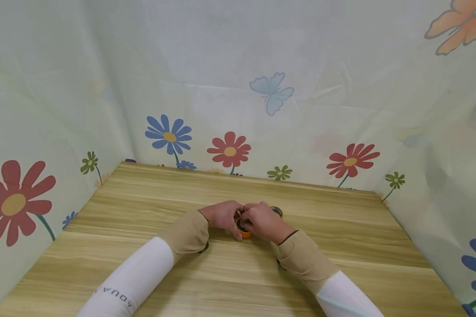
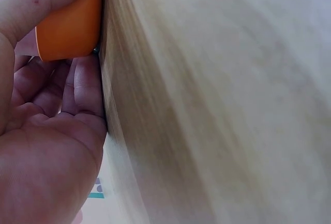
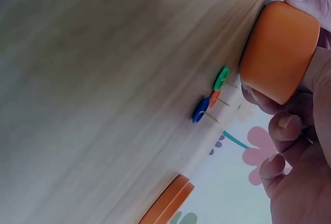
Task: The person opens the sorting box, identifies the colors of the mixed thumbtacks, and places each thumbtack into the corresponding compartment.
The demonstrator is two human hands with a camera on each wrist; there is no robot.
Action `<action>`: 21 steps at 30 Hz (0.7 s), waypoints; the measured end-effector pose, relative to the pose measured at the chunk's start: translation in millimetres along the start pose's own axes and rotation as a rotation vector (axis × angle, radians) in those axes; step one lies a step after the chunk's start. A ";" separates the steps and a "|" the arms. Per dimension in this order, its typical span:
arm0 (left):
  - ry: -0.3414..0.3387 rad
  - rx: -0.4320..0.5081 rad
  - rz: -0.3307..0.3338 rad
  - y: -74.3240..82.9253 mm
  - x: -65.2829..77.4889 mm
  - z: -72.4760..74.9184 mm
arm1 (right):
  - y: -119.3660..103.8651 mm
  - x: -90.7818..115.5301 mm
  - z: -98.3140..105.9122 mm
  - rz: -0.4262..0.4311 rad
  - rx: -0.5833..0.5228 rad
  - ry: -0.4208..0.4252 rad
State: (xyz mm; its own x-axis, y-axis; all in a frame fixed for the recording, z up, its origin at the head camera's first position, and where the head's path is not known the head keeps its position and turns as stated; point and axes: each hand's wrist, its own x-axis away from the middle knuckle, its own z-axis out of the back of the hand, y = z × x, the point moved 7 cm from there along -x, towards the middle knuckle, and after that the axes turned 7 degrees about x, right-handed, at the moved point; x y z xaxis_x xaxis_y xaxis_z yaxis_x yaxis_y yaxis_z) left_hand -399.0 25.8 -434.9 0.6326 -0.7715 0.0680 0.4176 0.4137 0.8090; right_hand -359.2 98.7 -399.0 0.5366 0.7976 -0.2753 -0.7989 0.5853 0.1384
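Note:
My left hand [image 1: 224, 214] holds a small round orange container [image 1: 246, 235] on the wooden table, thumb on the near side and fingers behind. Its orange wall [image 2: 72, 25] stands upright between thumb and fingers in the left wrist view. My right hand [image 1: 266, 221] bends over the container's top, thumb and forefinger reaching into the opening; I cannot tell what they pinch. Its other fingers [image 3: 283, 125] curl beside the wall. Close by, a green thumbtack [image 3: 221, 78], an orange thumbtack [image 3: 214, 98] and a blue thumbtack [image 3: 200, 110] lie with pins pointing up.
A second round orange piece [image 3: 168, 200], dark on top in the head view, lies just beyond my right hand. The wooden table [image 1: 143, 207] meets flower-printed cloth walls [image 1: 206, 79] at its back and sides.

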 end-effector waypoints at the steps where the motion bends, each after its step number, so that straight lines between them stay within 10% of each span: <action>1: 0.000 0.002 -0.002 0.2 -0.1 0.0 | 0.5 0.1 -0.4 -0.004 0.003 -0.004; 21: -0.001 0.007 0.016 -1.5 -0.5 -1.4 | 1.9 0.9 0.5 -0.013 -0.027 -0.003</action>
State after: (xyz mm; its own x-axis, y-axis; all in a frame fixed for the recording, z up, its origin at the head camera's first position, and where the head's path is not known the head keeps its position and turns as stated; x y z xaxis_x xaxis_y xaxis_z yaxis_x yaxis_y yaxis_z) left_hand -399.0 26.2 -437.0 0.6387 -0.7651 0.0816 0.4027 0.4227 0.8119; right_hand -360.1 100.6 -398.5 0.5482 0.7902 -0.2740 -0.7986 0.5919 0.1094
